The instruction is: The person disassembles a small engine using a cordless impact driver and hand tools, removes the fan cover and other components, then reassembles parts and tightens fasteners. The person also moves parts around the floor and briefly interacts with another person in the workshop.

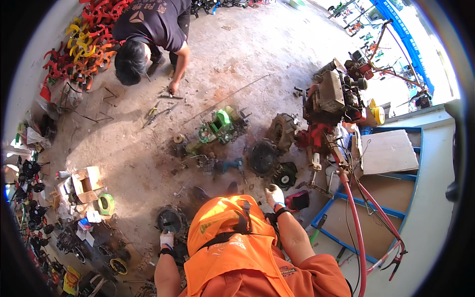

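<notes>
My left hand (166, 239), in a white glove, grips the lower rim of a round black part (169, 218) on the floor to the left of my orange-clad body. My right hand (273, 196), also gloved, is raised beside my body with its fingers slightly bent and apart, nothing visible in it. Just above it lies a black hub-like part (284, 176), and a red-and-black item (297, 200) is to its right. Farther forward are a black wheel (262, 157), a tyre (283, 131), a teal power tool (228, 166) and a green machine assembly (217, 128).
A co-worker (148, 24) bends at the upper left, a hand on a tool (170, 96). Red machinery with long handles (326, 99) and a blue-framed panel (396, 193) line the right. Cardboard boxes (85, 183), assorted parts (34, 198) and colourful blade pieces (81, 44) crowd the left.
</notes>
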The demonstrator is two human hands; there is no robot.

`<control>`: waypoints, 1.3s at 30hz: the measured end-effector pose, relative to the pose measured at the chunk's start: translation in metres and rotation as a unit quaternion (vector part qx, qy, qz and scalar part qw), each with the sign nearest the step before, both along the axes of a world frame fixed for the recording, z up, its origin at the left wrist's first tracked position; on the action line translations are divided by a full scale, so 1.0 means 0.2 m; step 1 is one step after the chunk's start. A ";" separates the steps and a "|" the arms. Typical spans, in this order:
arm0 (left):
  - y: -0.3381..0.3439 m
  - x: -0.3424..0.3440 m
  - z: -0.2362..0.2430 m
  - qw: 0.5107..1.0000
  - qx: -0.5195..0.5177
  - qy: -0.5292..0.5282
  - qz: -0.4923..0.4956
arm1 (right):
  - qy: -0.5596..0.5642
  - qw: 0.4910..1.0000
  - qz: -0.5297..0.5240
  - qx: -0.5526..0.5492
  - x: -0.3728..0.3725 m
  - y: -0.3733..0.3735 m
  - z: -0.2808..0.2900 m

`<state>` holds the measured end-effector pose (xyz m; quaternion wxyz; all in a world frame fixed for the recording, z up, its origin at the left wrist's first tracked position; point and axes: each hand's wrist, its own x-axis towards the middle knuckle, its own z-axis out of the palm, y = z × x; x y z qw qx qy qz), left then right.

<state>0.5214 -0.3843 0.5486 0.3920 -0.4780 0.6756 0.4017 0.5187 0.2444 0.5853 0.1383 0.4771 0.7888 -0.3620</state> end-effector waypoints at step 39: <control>0.77 1.06 0.13 0.934 -0.106 0.026 0.341 | 0.041 0.942 0.331 -0.038 -0.93 0.33 0.08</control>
